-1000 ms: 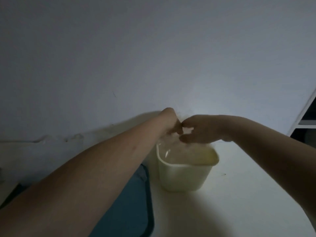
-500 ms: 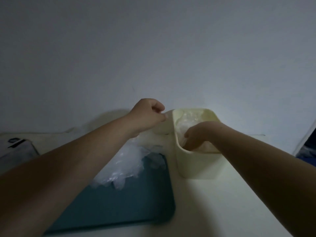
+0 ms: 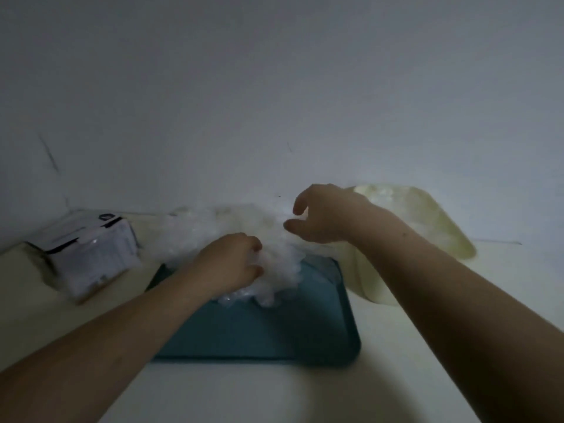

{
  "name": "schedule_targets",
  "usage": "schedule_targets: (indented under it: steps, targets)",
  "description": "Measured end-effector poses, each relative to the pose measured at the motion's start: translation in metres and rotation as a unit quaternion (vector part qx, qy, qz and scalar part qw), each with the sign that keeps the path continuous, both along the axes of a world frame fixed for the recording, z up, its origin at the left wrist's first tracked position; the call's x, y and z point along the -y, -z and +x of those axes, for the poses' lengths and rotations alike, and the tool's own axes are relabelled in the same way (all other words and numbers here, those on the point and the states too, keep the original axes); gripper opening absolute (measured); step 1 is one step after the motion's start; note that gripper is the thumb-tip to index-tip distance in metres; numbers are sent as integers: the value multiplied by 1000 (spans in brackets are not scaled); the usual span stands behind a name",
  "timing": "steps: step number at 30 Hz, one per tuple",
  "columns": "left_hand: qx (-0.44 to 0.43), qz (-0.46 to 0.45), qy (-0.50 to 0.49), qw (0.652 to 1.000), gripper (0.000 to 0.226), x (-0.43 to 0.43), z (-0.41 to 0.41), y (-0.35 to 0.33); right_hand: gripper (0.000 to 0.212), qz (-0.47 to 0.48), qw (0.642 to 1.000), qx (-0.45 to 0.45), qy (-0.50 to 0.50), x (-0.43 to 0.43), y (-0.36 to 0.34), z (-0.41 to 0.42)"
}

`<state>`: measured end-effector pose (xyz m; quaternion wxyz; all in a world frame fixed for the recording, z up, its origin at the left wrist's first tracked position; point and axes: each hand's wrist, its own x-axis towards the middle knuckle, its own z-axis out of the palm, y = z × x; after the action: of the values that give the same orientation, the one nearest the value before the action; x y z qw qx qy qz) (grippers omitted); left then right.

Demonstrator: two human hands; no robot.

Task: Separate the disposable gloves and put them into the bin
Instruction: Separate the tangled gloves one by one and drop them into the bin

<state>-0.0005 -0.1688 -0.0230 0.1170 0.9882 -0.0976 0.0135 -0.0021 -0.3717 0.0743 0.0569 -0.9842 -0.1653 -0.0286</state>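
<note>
Gloves [image 3: 213, 230] mostly lie heaped on the teal tray's [image 3: 259, 331] far end; a few show inside the cream bin [image 3: 457, 239] at right, so most sorting seems left. Left hand [image 3: 232, 264] grips into the heap; right hand [image 3: 323, 218] hovers above, fingers loose, empty.

left hand [image 3: 232, 264] grips heap of clear crinkled plastic gloves [image 3: 244, 230] | heap on teal rectangular plastic tray [image 3: 274, 331] | right hand [image 3: 320, 218] above heap, fingers loosely curled, empty | cream plastic bin [image 3: 442, 227] right of tray | white cardboard box [image 3: 91, 257] left
</note>
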Motion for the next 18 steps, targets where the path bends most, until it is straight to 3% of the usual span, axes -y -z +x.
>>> schedule_targets:
  steps: [4,6,9,12,15,18]
  targets:
    - [69,-96,-15,993,24,-9,4,11,44,95,993,-73,-4,-17,51,13]
    - [91,-180,-21,979,21,-12,8,12,47,192,978,-75,10,-19,73,19]
    - [152,-323,-53,933,19,-17,15,-3,68,363,930,-63,25,-21,88,25]
    - [223,-432,-76,871,22,-17,20,-23,82,448,892,-58,27,-22,91,34]
    - [148,-587,-74,792,25,-13,22,-35,69,508,859,-65,-8,-24,91,43]
    - [9,-664,-61,746,19,-8,19,-37,28,568,819,-50,-67,-23,82,42]
